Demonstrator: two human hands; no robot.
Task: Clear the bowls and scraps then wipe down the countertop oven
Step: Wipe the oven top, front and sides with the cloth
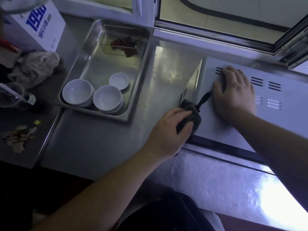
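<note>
Left hand [168, 129] grips the cloth [191, 112] at the oven [233, 134] corner; right hand [233, 92] rests flat above it, fingers relaxed. Probably best wiping with steady overlapping strokes.

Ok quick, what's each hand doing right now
Left hand: gripping a dark cloth against the oven's corner.
Right hand: open, flat on top of the oven, holding nothing.

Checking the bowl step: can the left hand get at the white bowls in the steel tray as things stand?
Probably not right away: the left hand grips a dark cloth at the oven. The path to the bowls looks free.
</note>
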